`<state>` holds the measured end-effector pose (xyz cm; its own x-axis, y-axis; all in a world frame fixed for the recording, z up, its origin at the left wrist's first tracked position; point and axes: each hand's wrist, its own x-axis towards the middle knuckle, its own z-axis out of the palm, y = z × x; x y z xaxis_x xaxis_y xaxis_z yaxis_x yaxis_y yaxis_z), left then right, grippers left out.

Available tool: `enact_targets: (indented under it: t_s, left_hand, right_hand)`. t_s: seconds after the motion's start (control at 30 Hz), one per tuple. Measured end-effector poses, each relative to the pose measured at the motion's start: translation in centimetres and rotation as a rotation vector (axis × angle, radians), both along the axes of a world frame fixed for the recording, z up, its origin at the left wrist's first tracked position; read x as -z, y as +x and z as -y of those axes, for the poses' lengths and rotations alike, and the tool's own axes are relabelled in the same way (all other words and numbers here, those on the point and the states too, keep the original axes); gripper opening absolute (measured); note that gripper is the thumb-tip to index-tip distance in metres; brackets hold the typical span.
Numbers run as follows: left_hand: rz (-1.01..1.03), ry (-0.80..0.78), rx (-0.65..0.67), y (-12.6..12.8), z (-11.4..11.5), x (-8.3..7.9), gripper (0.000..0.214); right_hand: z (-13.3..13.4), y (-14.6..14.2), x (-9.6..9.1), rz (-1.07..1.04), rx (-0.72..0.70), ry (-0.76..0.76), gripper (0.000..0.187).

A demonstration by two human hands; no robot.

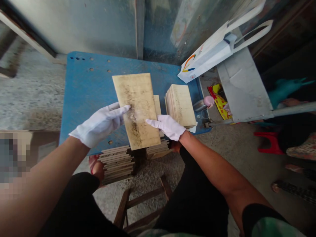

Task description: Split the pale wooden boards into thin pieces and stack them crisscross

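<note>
Head view: I see the stained tile (135,105) held above the blue worktop (86,85), my gloved left hand (98,125) flat-fingered at its edge, my gloved right hand (166,126) pressed together across its lower corner, beside a tile stack (180,105).

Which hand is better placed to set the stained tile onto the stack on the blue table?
Right, probably: the right hand holds the stained tile nearest the stack, while the left hand is on the far side.
</note>
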<state>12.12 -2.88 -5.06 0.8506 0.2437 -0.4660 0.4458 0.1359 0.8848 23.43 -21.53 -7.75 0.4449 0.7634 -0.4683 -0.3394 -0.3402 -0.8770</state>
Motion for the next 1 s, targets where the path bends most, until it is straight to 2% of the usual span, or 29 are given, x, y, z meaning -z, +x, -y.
enact_targets:
  t_s: [0.1,0.2,0.27,0.33,0.43,0.5,0.63,0.77,0.9,1.0]
  left_hand:
    - [0.025,-0.263,-0.074,-0.4,0.4,-0.7,0.037]
    - [-0.052,-0.273,-0.124,-0.7,1.3,-1.2,0.031]
    - [-0.081,-0.286,-0.135,-0.9,2.2,-1.6,0.029]
    - [-0.114,-0.312,-0.135,-1.0,3.1,-2.0,0.028]
    - [-0.167,-0.338,-0.085,-1.2,4.4,-2.3,0.03]
    - [-0.189,-0.3,-0.018,-1.3,4.9,-2.2,0.032]
    - [-0.189,-0.133,0.09,-1.6,5.6,-1.6,0.028]
    - [-0.169,-0.028,0.134,-1.8,6.2,-1.1,0.026]
    - [-0.114,-0.014,0.192,-1.9,7.0,-0.6,0.03]
    - [-0.072,-0.038,0.247,-2.0,7.8,-0.7,0.03]
  right_hand:
    - [0.2,0.2,-0.8,0.18,-0.229,-0.082,0.04]
    - [0.5,1.0,-1.1,0.288,-0.401,-0.146,0.037]
    - [0.8,1.7,-1.6,0.263,-0.391,-0.084,0.042]
    - [1.2,2.4,-2.5,0.201,-0.299,-0.01,0.05]
    - [1.8,3.1,-4.4,0.224,-0.132,-0.035,0.061]
    - [2.2,3.4,-5.6,0.285,-0.07,-0.045,0.061]
    - [3.0,3.6,-6.8,0.354,-0.1,-0.042,0.048]
    - [4.2,3.7,-7.3,0.41,-0.18,-0.169,0.038]
    - [5.5,3.5,-8.0,0.408,-0.236,-0.292,0.035]
    - [6.6,2.9,-8.9,0.355,-0.222,-0.308,0.035]
